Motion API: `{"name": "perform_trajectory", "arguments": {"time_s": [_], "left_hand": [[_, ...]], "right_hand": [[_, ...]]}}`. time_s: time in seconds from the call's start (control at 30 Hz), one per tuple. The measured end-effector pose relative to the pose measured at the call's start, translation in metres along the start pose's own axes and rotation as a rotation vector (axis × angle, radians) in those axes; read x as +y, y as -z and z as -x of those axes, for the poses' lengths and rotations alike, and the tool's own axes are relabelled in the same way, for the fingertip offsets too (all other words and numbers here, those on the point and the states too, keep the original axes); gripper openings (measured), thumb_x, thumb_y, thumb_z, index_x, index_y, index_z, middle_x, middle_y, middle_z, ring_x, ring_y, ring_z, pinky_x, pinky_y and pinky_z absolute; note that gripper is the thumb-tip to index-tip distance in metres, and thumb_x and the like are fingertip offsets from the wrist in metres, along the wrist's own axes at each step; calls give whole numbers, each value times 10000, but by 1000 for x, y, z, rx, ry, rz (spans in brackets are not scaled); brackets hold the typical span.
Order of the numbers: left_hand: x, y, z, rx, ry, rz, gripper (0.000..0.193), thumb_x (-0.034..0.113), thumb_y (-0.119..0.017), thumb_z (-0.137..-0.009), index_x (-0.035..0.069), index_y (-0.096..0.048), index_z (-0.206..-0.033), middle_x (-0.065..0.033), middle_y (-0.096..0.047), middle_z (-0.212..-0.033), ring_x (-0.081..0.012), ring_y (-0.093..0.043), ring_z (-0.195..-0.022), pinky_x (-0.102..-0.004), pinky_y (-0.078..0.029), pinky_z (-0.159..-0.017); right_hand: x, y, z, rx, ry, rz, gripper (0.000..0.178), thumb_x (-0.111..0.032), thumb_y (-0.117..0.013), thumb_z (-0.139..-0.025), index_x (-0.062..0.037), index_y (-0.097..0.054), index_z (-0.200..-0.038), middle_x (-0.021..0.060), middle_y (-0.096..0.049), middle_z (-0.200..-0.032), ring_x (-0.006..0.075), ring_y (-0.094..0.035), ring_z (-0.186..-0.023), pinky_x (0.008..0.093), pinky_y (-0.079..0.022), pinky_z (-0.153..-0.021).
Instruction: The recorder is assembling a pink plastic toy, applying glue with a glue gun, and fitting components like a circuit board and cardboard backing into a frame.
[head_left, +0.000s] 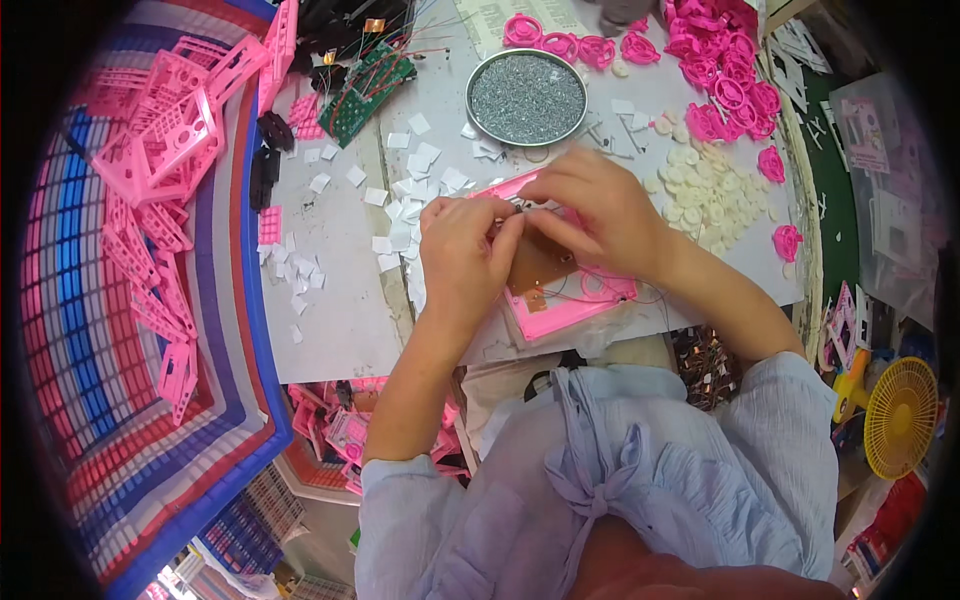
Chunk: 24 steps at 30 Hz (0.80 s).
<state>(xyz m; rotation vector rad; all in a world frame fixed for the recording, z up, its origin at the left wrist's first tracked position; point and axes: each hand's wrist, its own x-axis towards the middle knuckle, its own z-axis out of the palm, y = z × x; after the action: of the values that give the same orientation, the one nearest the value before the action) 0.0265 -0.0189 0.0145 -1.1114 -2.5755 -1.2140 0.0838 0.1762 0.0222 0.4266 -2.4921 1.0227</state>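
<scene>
Board: brown board [540, 262], lying in the shell, on my side of the dish.
Shell: pink shell [560, 318], tilted a little on the table [340, 340], nearer me than the dish; its far edge is partly behind my hands.
Wires: thin wires [650, 297] loop off the shell's right end, toward me from the dish.
Left hand: my left hand [465, 245], fingers curled, thumb and index tips close together at the board's far edge. Can't tell if they grip anything; too small.
Right hand: my right hand [600, 210], bent over the same spot, tips meeting the left's. Can't tell its grip either.
Dish: round dish [468, 100] full of small grey metal bits.
Squares: white squares [405, 225], scattered left of the dish and toward me.
Discs: cream discs [705, 190], heaped right of the dish, slightly nearer me.
Rings: magenta rings [735, 95], piled right of the dish, a few behind it.
Green board: green board [365, 92] with wires, left of the dish.
Frames: pink frames [170, 150], stacked far left of the dish in a striped basket [230, 300].
Fan: yellow fan [902, 418], far right of the dish, toward me.
</scene>
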Motion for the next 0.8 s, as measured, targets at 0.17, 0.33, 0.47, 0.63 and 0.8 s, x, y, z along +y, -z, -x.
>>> {"name": "perform_trajectory", "arguments": {"time_s": [0.17, 0.33, 0.47, 0.63, 0.8], "left_hand": [[-4, -7, -2, 74, -201, -50, 93, 118, -741, -822, 95, -652, -841, -37, -646, -775, -225, -609, -742, -430, -397, -917], [-4, -7, 3, 6, -215, -39, 112, 86, -735, -811, 93, -677, -906, -24, -688, -852, -211, -619, -745, -425, -394, -960], [2, -1, 7, -36, -189, 15, 136, 84, -729, -817, 97, -697, -948, -28, -702, -872, -207, -623, -750, -414, -407, -930], [-3, 8, 11, -105, -40, 112, 117, 82, -762, -797, 71, -709, -900, -62, -711, -856, -211, -647, -748, -348, -468, -872], [-3, 10, 14, -85, 100, 324, 139, 81, -736, -809, 51, -692, -939, -84, -700, -839, -263, -668, -774, -361, -510, -705]], "right_hand": [[-5, 8, 1, -120, -30, -37, 281, -264, -688, -889, -77, -678, -1099, 108, -648, -956, 316, -595, -930, 418, -491, -809], [12, 15, -19, -83, -141, -29, 355, -309, -667, -908, -62, -663, -1164, 131, -655, -995, 330, -597, -943, 426, -485, -837], [72, -29, -98, 141, 25, 159, 367, -245, -680, -882, -35, -645, -1182, 170, -652, -1044, 359, -604, -993, 439, -488, -886], [200, -52, -210, 38, -371, 1047, 350, -126, -718, -846, -38, -583, -1156, 185, -631, -1109, 314, -618, -1083, 435, -497, -940], [268, 10, -208, 252, -720, 845, 203, -116, -517, -939, -47, -654, -1072, 185, -712, -992, 334, -714, -957, 432, -588, -782]]}}
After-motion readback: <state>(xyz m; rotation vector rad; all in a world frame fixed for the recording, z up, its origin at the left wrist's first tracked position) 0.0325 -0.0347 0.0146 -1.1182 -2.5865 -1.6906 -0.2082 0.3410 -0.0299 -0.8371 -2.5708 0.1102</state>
